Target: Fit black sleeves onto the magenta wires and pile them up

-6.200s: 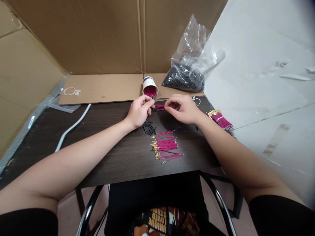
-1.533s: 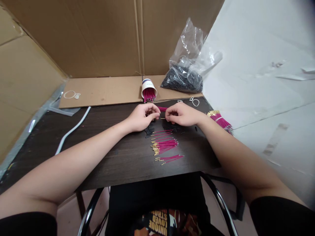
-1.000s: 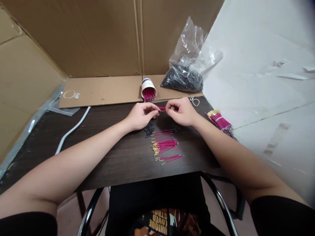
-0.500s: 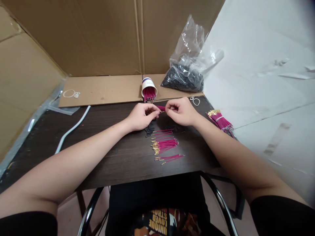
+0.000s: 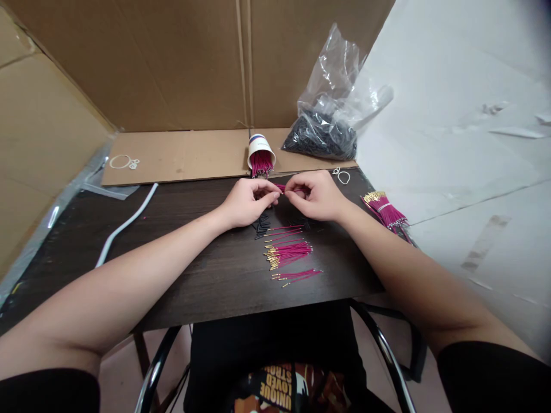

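Note:
My left hand (image 5: 250, 202) is closed in a pinch, its thumb and forefinger tips close to those of my right hand; what they hold is hidden. My right hand (image 5: 317, 196) is also closed, pinching a thin magenta wire whose end points at the left fingertips. Just below the hands lie short black sleeves (image 5: 262, 226). Nearer the table's front edge, magenta wires with gold terminals (image 5: 293, 251) lie in a loose row, gold ends to the left. More magenta wires lie partly hidden behind the fingers.
A paper cup (image 5: 259, 143) lies tipped with magenta wires in its mouth. Behind it on the right stands a clear bag (image 5: 322, 132) of black pieces. A banded wire bundle (image 5: 385, 210) sits at the table's right edge. A pale tube (image 5: 124, 226) and rubber bands (image 5: 343, 176) lie about.
My right fingertips have moved slightly left towards my left hand. The gold terminal that showed between the hands is now covered by the fingertips.

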Demonstrator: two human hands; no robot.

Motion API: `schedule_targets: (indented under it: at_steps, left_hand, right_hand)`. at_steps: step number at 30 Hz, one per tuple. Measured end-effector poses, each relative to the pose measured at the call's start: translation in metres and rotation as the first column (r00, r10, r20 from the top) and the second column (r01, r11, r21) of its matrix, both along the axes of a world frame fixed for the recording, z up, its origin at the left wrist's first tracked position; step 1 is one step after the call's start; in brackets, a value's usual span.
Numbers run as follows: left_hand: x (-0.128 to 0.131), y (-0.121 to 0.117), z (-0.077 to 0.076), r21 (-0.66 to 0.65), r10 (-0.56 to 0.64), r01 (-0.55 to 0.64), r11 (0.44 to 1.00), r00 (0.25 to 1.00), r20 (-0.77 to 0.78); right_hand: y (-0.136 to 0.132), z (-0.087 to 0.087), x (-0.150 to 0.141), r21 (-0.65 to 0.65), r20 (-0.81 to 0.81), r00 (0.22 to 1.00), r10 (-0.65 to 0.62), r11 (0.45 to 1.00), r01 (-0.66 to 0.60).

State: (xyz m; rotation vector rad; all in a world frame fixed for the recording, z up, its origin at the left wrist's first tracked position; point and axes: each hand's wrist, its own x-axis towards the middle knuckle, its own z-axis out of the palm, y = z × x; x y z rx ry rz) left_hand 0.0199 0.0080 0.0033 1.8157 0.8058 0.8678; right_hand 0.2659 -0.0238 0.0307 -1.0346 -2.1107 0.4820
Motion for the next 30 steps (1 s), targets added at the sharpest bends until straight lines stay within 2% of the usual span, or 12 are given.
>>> schedule_targets:
  at_steps: [4, 18, 30]
  left_hand:
    - [-0.0005, -0.0003, -0.0001, 0.009, -0.004, 0.004, 1.0, 1.0, 0.0]
    - [-0.0008, -0.0012, -0.0015, 0.051, 0.011, -0.01, 0.999, 0.999, -0.031]
    - [0.0003, -0.0007, -0.0002, 0.022, 0.036, -0.036, 0.999, 0.999, -0.023]
  right_hand:
    - [0.0007, -0.0016, -0.0005, 0.008, 0.0, 1.0, -0.001, 1.0, 0.001]
    - [0.0044, -0.0048, -0.0015, -0.139, 0.004, 0.999, -0.04, 0.99, 0.04]
    - [0.0017, 0.0, 0.0005, -0.064, 0.018, 1.0, 0.012, 0.998, -0.011]
